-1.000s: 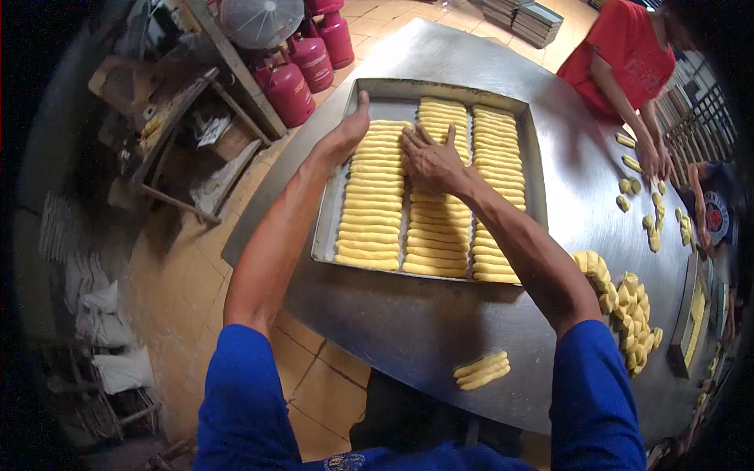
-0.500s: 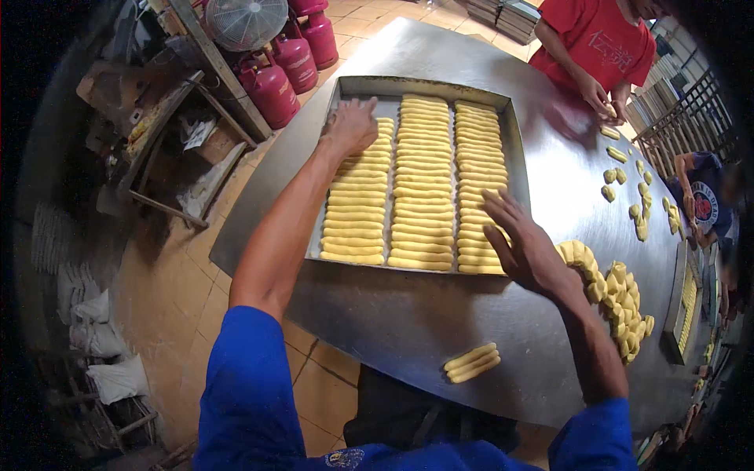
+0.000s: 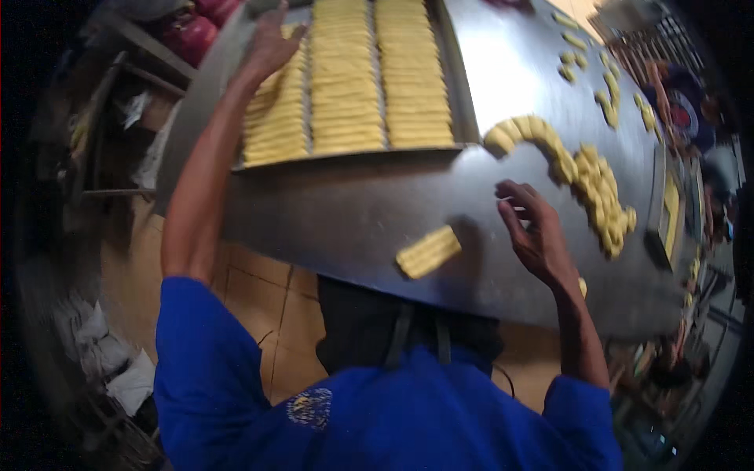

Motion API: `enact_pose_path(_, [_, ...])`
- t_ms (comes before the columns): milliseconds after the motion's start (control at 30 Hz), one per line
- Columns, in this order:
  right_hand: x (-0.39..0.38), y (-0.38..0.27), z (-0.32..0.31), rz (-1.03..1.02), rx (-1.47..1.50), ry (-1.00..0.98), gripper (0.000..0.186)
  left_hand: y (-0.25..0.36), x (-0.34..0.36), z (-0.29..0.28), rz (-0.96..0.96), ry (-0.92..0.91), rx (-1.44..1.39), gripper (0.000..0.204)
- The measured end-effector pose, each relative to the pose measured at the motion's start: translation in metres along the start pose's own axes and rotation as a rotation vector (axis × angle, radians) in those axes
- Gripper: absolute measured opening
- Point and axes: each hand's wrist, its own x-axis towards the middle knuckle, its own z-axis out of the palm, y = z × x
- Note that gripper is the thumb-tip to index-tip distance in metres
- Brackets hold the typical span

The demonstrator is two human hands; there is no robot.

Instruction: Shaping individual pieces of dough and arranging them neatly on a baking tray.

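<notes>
My left hand [image 3: 271, 49] is over the upper left of a metal tray [image 3: 463, 102], its fingers apart at the left column of yellow dough sticks [image 3: 342, 86]; whether it touches them is unclear. My right hand [image 3: 530, 228] is open and slightly curled above the steel table, right of a small group of dough sticks [image 3: 428, 251]. The tray holds three long columns of these sticks. A heap of twisted dough pieces [image 3: 597, 196] lies beyond my right hand, to the upper right.
Loose dough pieces [image 3: 609, 110] are scattered on the steel table [image 3: 338, 212]. Another tray [image 3: 664, 220] sits at its right edge, where a co-worker in dark clothing [image 3: 683, 102] works. Pink gas cylinders [image 3: 188, 39] and a wooden stand [image 3: 90, 149] are at the left.
The view has tilted down, so tray and table appear higher. My right hand has left the tray's sticks and come back toward the small group. My left hand stays at the tray's upper left.
</notes>
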Motion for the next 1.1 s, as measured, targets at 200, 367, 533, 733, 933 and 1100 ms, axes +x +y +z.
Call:
enact_pose_path(200, [-0.047,0.035,0.036,0.149,-0.082,-0.141,0.030,0.227,-0.197,-0.073,-0.006,-0.483,-0.494,0.039])
enact_pose_path(367, [-0.043,0.026,0.079,-0.113,-0.217,0.006,0.030,0.270,-0.301,-0.073,-0.010,-0.562,-0.247,0.054])
enact_pose_path(533, [-0.041,0.036,0.101,-0.023,-0.178,0.037,0.032,0.275,-0.331,-0.053,-0.067,-0.405,-0.276,0.056])
enact_pose_path(733, [-0.037,0.005,0.072,-0.132,-0.059,-0.120,0.020,0.266,-0.328,-0.081,-0.419,-0.414,-0.831,0.062])
enact_pose_path(933, [0.003,-0.098,0.030,-0.142,0.394,-0.315,0.022,0.243,-0.290,-0.109,-0.727,-0.239,-1.634,0.062])
enact_pose_path(1100, [0.086,-0.137,0.019,-0.200,0.438,-0.186,0.039,0.192,-0.178,-0.147,-0.631,-0.214,-1.439,0.054])
